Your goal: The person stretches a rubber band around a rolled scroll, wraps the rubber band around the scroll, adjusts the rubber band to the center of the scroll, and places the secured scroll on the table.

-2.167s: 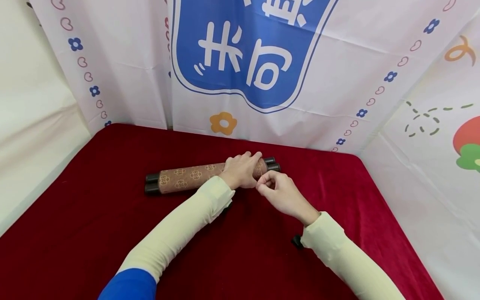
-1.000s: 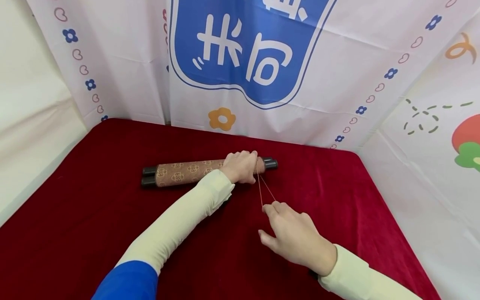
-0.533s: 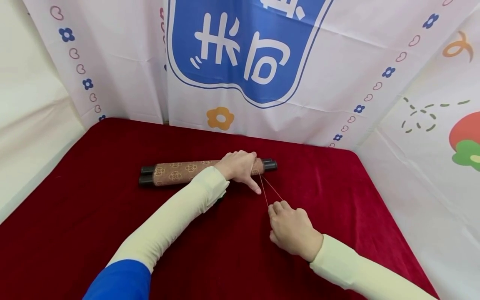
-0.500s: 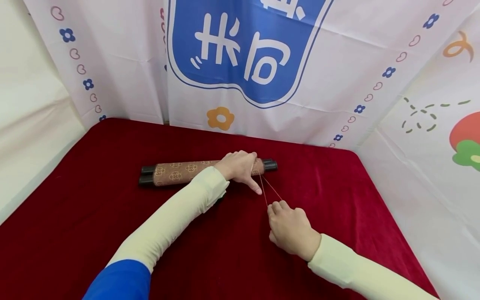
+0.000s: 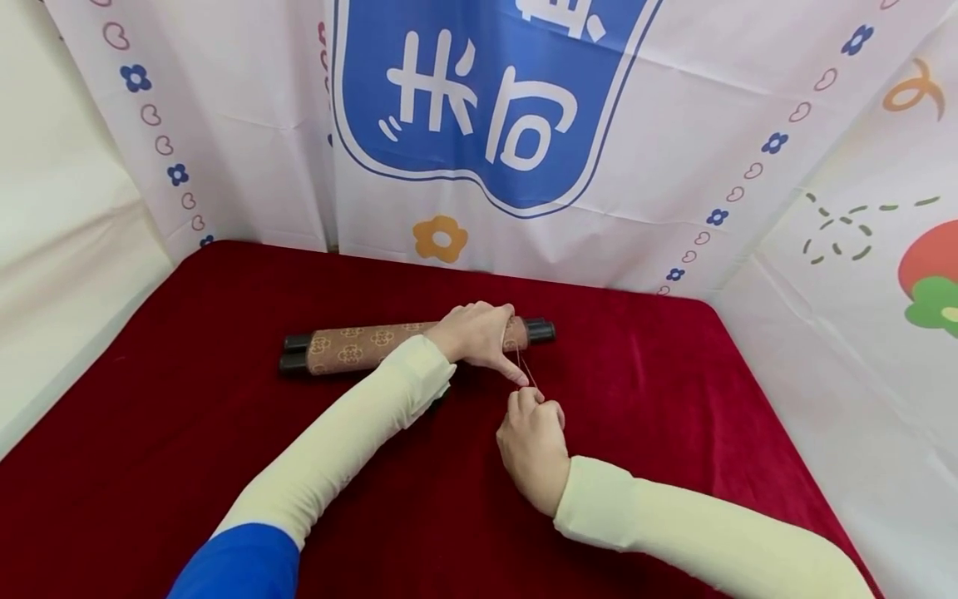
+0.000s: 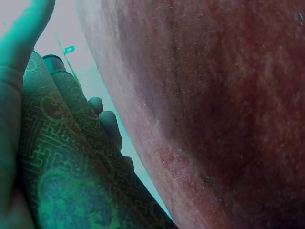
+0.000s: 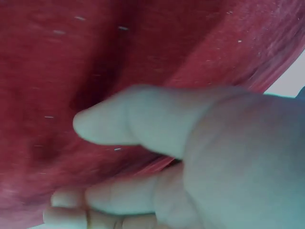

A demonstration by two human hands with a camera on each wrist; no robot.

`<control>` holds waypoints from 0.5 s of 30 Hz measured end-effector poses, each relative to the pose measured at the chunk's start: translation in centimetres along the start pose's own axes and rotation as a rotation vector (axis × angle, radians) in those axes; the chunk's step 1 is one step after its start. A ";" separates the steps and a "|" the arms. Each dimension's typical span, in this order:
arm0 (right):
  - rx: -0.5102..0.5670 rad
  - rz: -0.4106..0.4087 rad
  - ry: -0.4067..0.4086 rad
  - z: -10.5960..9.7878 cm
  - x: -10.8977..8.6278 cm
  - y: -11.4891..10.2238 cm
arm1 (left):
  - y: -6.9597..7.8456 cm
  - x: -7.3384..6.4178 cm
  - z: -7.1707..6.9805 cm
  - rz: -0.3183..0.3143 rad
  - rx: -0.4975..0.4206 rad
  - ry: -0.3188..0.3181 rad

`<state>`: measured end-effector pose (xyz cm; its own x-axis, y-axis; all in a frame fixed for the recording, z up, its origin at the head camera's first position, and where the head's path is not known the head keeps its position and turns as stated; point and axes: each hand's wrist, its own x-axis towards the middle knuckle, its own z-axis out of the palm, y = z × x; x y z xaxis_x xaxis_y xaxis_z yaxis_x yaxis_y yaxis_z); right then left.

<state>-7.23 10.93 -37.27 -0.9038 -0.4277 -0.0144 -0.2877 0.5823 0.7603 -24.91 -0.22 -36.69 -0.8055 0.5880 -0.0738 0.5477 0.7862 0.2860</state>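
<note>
A rolled scroll (image 5: 349, 349) in brown brocade with gold motifs lies across the cloth, its black end knobs showing at both ends. My left hand (image 5: 476, 335) grips it near its right end, fingers over the far side and thumb stretched toward the near side. In the left wrist view the fingers (image 6: 110, 128) show round the back of the patterned roll (image 6: 71, 157). A thin cord (image 5: 528, 372) runs from the scroll to my right hand (image 5: 533, 445), looped over its bent fingers. The right wrist view shows the thumb (image 7: 133, 114) apart from those fingers.
A dark red velvet cloth (image 5: 419, 499) covers the table. Behind stands a white curtain (image 5: 659, 108) with a blue sign and flower prints, and pale panels (image 5: 60, 249) close in both sides.
My right hand first pulled the cord out toward me, then moved left and up, close to the left thumb. The left thumb has stretched out from the scroll, which stays in place.
</note>
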 end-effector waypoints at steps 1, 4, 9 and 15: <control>-0.019 0.003 -0.015 -0.4 0.1 -0.3 | 0.0 0.0 0.1 0.001 0.005 0.008; -0.075 -0.001 -0.059 -1.6 0.3 -1.2 | -0.1 -0.1 0.4 0.006 0.018 0.028; -0.101 -0.020 -0.090 -3.4 0.5 -2.1 | -0.1 -0.3 0.8 0.025 0.016 0.048; -0.055 0.061 -0.055 -2.9 0.2 -0.6 | 0.0 -0.6 0.8 0.057 -0.024 0.056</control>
<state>-6.32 8.52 -35.83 -0.9357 -0.3529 -0.0016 -0.2149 0.5664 0.7956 -24.29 -0.42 -37.40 -0.7851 0.6194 -0.0038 0.5877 0.7468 0.3112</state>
